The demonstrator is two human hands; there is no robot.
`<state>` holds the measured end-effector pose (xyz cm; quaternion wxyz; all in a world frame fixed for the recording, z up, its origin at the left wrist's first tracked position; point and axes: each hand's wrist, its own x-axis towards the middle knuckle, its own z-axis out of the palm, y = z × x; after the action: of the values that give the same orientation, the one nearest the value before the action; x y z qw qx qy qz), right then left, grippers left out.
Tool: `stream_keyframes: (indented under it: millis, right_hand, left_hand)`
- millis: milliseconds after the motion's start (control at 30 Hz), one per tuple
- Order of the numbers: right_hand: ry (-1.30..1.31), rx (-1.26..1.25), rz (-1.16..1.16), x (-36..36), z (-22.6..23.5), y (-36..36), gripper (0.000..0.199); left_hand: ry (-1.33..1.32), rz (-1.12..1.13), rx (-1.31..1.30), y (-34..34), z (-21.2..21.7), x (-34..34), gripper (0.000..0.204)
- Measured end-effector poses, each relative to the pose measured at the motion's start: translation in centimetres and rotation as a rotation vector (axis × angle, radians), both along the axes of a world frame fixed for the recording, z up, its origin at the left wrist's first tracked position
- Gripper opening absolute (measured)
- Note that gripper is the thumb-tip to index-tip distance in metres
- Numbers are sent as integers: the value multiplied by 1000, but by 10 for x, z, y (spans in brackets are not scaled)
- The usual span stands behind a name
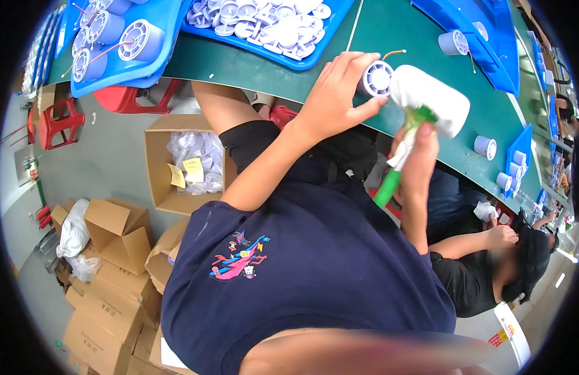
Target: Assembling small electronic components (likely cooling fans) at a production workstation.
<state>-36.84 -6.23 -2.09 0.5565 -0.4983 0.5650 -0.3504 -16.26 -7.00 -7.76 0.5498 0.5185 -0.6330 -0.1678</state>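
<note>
My left hand [330, 94] is closed around a small pale lilac-white cylindrical housing [377, 79] at the table's near edge. Its spoked round end faces up, and a short orange-red wire [394, 53] sticks out beside it. In my right hand [419, 153] is a mallet [432, 101] with a thick white head and a green handle, gripped just below the head. White wrapping shows on the handle near my fingers. The mallet head is right beside the housing; whether they touch, I cannot tell.
On the green table [264, 78], a blue tray [314, 61] holds many white disc-shaped parts. Another blue tray [124, 74] at the left carries several wired housings. Single housings [453, 42] lie rightward. Cardboard boxes [158, 162] stand on the floor. A co-worker [467, 275] sits at right.
</note>
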Motion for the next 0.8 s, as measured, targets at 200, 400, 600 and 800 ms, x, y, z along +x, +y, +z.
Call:
stream_keyframes:
  millis: [200, 400, 600, 800]
  right_hand:
    - [308, -385, 34, 7, -10, -12, 57]
    - [-78, -217, -93, -2, -13, -13, 81]
    - [-3, -216, 35, -13, -2, -24, 77]
    - [-85, -114, 50, -17, 18, -46, 89]
  left_hand:
    - [19, -13, -39, 2, 2, -1, 69]
    - [-9, 34, -62, -1, 1, 0, 75]
    - [-19, 16, 15, 2, -3, 3, 76]
    - [97, -51, 75, 2, 17, 9, 74]
